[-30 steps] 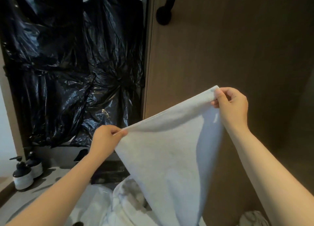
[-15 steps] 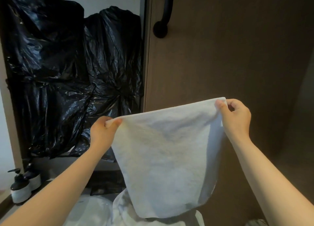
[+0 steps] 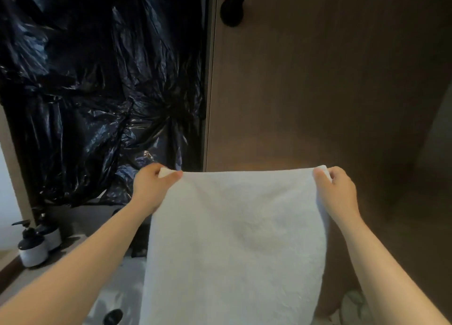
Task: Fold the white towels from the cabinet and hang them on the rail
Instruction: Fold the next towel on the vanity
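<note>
- The left hand and right hand each pinch a top corner of the white towel, fingers curled over its edge.
- It hangs flat between them, soft and nubbly, before the brown wood-grain door.
- Two round pump bottles stand far left; I cannot see their contents.
- Crinkled, glossy black plastic hangs behind.

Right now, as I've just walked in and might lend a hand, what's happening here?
A person is holding a white towel spread out in front of them, the left hand pinching its top left corner and the right hand its top right corner. Its top edge is level and the rest hangs down before a brown cabinet door. Black plastic bags fill the opening to the left, and two pump bottles stand on the counter. No rail shows in this view.
</note>
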Demonstrator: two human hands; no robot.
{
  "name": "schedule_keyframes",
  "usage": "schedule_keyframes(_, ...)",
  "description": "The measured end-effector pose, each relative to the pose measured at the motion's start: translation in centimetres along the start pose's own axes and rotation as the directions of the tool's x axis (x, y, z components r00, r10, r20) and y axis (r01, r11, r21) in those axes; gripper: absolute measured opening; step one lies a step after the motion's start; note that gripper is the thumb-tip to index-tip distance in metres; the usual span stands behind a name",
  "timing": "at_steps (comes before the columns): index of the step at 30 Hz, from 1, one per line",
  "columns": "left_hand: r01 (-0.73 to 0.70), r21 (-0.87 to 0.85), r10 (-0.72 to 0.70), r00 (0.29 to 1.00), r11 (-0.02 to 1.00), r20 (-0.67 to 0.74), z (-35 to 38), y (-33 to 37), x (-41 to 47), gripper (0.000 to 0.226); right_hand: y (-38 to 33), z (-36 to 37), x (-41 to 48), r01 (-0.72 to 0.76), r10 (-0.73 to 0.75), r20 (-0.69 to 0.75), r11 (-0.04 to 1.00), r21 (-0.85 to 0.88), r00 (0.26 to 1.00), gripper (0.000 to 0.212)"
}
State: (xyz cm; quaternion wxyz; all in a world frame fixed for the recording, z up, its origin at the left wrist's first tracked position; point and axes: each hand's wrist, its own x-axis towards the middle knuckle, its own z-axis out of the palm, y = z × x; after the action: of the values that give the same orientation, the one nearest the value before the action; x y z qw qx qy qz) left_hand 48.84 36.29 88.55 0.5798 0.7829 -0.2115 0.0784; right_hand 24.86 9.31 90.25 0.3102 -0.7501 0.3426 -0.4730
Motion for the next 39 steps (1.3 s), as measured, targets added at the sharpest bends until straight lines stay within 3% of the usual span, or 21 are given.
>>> schedule_keyframes(5, 0.122, 0.133, -0.126, 0.992, 0.983, 0.022, 3.0, -7.0, -4.9, 0.024, 7.2, 2.4, -6.2, -0.086, 0.104, 0.132, 0.987, -0.134, 0.986, 0.022)
schedule_keyframes(11, 0.218, 0.092, -0.223, 0.974, 0.972, 0.047, 5.2, -8.6, -9.4, 0.021, 7.5, 3.5, -11.0, -0.085, 0.085, 0.153, 0.996, -0.006, 0.985, 0.034)
schedule_keyframes(15, 0.214, -0.055, -0.207, 0.971, 0.975, 0.121, 5.2, -7.4, -11.8, 0.012, 5.9, 3.6, -12.7, -0.067, 0.046, 0.170, 0.990, 0.123, 0.984, 0.033)
schedule_keyframes(19, 0.286, -0.171, -0.262, 0.953, 0.943, 0.151, 4.5, -6.7, -14.2, 0.035, 5.1, 3.7, -14.2, -0.090, 0.058, 0.166, 0.978, 0.188, 0.984, 0.033)
schedule_keyframes(22, 0.333, -0.207, -0.295, 0.936, 0.920, 0.193, 3.7, -6.2, -14.8, 0.012, 4.7, 4.0, -14.8, -0.108, 0.067, 0.199, 0.973, 0.204, 0.978, 0.032)
schedule_keyframes(26, 0.368, -0.296, -0.314, 0.925, 0.881, 0.214, 2.7, -5.5, -15.3, 0.013, 4.3, 3.7, -15.2, -0.118, 0.056, 0.261, 0.966, 0.229, 0.964, 0.032)
schedule_keyframes(34, 0.420, -0.513, -0.285, 0.903, 0.749, 0.322, 1.8, -3.2, -16.9, 0.013, 0.0, 3.2, -16.5, -0.194, -0.062, 0.534, 0.891, 0.411, 0.843, 0.024)
schedule_keyframes(39, 0.393, -0.602, -0.198, 0.910, 0.695, 0.365, 2.0, -1.6, -17.8, 0.013, -1.8, 4.4, -18.1, -0.228, -0.093, 0.602, 0.871, 0.436, 0.793, 0.019)
